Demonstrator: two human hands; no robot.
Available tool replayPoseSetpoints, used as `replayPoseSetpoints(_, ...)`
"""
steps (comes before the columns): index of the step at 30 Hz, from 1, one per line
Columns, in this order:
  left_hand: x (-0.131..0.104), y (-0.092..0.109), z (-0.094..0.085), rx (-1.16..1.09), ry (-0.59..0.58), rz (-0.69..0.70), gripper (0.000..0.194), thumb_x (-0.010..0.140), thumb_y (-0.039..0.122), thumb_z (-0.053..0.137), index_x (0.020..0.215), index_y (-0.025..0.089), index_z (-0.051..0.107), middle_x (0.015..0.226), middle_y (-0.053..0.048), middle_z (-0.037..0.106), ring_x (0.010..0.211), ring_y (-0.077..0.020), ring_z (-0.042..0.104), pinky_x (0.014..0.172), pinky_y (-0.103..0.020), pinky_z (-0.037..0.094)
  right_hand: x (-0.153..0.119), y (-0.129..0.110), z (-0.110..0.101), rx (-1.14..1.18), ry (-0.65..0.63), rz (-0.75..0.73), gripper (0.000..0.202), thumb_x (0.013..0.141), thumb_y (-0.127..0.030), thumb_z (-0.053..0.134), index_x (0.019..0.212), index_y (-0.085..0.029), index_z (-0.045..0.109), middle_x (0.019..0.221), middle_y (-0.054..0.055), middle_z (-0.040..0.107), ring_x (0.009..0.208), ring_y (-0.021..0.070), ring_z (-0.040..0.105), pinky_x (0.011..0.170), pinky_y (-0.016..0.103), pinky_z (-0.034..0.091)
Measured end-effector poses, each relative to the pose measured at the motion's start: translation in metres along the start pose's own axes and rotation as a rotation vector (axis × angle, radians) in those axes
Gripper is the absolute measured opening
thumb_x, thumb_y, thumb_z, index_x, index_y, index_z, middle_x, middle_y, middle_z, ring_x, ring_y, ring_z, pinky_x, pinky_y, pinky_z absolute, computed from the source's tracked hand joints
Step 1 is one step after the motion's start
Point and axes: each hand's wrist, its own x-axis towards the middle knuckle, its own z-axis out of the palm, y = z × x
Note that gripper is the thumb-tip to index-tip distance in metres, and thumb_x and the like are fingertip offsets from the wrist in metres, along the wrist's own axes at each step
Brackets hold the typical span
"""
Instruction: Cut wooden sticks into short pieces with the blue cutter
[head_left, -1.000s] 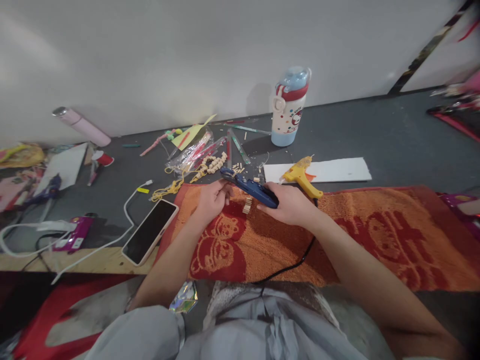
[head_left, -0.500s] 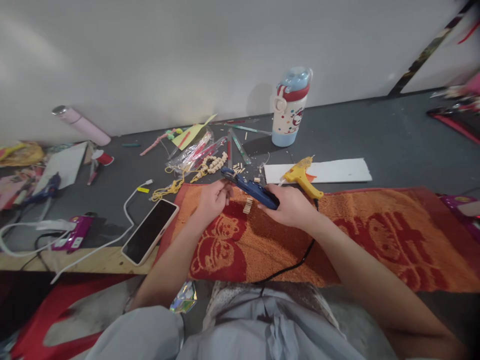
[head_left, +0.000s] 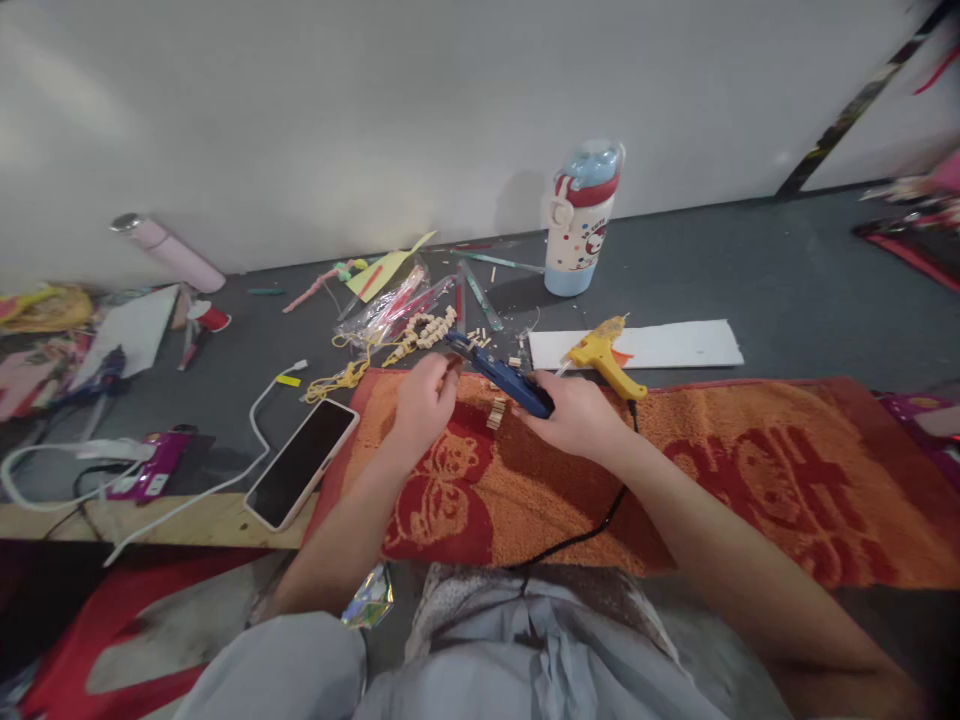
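Observation:
My right hand (head_left: 574,412) is wrapped round the handle of a blue plier-like tool (head_left: 510,382), whose head points up and left. Beside that head is my left hand (head_left: 427,400), its fingers pinched together; what they hold is too small to make out. Both hands are over an orange and red towel (head_left: 555,500). Between them a small row of short wooden pieces (head_left: 496,412) lies on the towel. Past the tool's head are more wooden bits and a cluster of pale pieces (head_left: 426,332) beside yellow string (head_left: 337,381).
A yellow glue gun (head_left: 606,357) rests on a white strip (head_left: 686,343), its black cord crossing the towel. Behind stands a cartoon bottle (head_left: 581,230). To the left are a phone (head_left: 302,463), a white cable (head_left: 256,415) and a pink flask (head_left: 176,255).
My left hand has shifted slightly, its fingers rising a little beside the tool's head. The tool in my right hand has moved only slightly.

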Motion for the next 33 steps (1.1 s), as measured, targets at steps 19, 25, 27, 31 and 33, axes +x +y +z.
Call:
replayPoseSetpoints(19, -0.002, 0.05, 0.045, -1.021, -0.178, -0.391, 0.056, 0.067, 0.058, 0.07, 0.103, 0.018, 0.054, 0.108, -0.009, 0.061, 0.107, -0.0221, 0.058, 0.096, -0.038, 0.047, 0.002, 0.0, 0.015, 0.239, 0.1, -0.026, 0.051, 0.076, -0.028, 0.049, 0.124, -0.011, 0.052, 0.095, 0.011, 0.072, 0.08, 0.0268, 0.068, 0.068, 0.033, 0.047)
replayPoseSetpoints(25, -0.001, 0.054, 0.047, -1.037, -0.146, -0.393, 0.057, 0.065, 0.06, 0.07, 0.099, 0.019, 0.051, 0.095, -0.007, 0.062, 0.094, -0.0186, 0.062, 0.092, -0.037, 0.049, 0.003, 0.003, 0.016, 0.253, 0.109, -0.039, 0.049, 0.075, -0.026, 0.051, 0.121, -0.011, 0.054, 0.098, 0.013, 0.072, 0.085, 0.0271, 0.068, 0.072, 0.034, 0.048)
replayPoseSetpoints(27, -0.001, 0.053, 0.048, -1.046, -0.139, -0.393, 0.057, 0.065, 0.06, 0.071, 0.098, 0.019, 0.05, 0.093, -0.006, 0.063, 0.09, -0.0178, 0.062, 0.091, -0.037, 0.049, 0.003, 0.002, 0.017, 0.255, 0.108, -0.033, 0.048, 0.075, -0.026, 0.051, 0.121, -0.011, 0.055, 0.097, 0.013, 0.072, 0.084, 0.0272, 0.068, 0.072, 0.034, 0.048)
replayPoseSetpoints(31, -0.003, 0.051, 0.049, -1.057, -0.114, -0.419, 0.059, 0.063, 0.059, 0.072, 0.099, 0.018, 0.051, 0.096, -0.007, 0.062, 0.093, -0.0179, 0.062, 0.091, -0.035, 0.049, 0.003, 0.001, 0.018, 0.247, 0.108, -0.03, 0.047, 0.077, -0.026, 0.051, 0.121, -0.012, 0.055, 0.097, 0.012, 0.072, 0.085, 0.0271, 0.068, 0.071, 0.033, 0.048)
replayPoseSetpoints(33, -0.005, 0.05, 0.05, -1.069, -0.111, -0.43, 0.059, 0.063, 0.059, 0.072, 0.099, 0.018, 0.051, 0.099, -0.007, 0.061, 0.096, -0.0184, 0.061, 0.092, -0.035, 0.049, 0.003, 0.0, 0.018, 0.233, 0.108, -0.029, 0.047, 0.077, -0.025, 0.051, 0.121, -0.012, 0.055, 0.099, 0.013, 0.072, 0.086, 0.0271, 0.068, 0.072, 0.033, 0.048)
